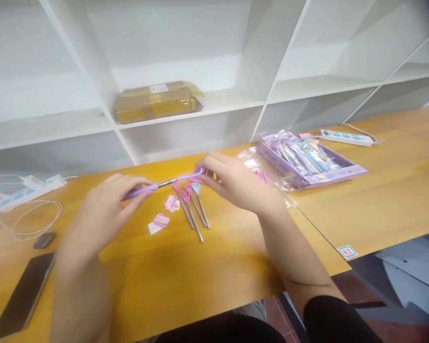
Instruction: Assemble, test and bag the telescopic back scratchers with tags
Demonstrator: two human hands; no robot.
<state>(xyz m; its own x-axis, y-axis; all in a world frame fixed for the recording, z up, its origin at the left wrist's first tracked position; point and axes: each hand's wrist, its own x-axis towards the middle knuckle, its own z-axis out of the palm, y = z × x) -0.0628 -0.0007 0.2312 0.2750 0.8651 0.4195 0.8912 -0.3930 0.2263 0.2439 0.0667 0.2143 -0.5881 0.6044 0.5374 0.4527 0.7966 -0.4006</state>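
Observation:
Between my hands stretches a purple back scratcher [168, 182] with a short metal rod in its middle. Its purple handle is gripped by my left hand [105, 205], while my right hand [232, 181] pinches the head end. Just below lie several hand-shaped scratcher heads on metal rods, pink ones such as this pink scratcher piece [188, 205] and a light blue scratcher piece [201, 205]. Small pink printed cards [160, 222] rest to their left. Clear plastic wrapping [250, 159] is partly behind my right hand, with pink pieces [261, 176] beside it.
A purple box [343, 176] of wrapped items stands at the right, a power strip [348, 137] behind it. Far left are another power strip [30, 190], a cable, a small dark object [45, 240] and a dark phone [23, 295]. A taped parcel [157, 102] sits on the shelf.

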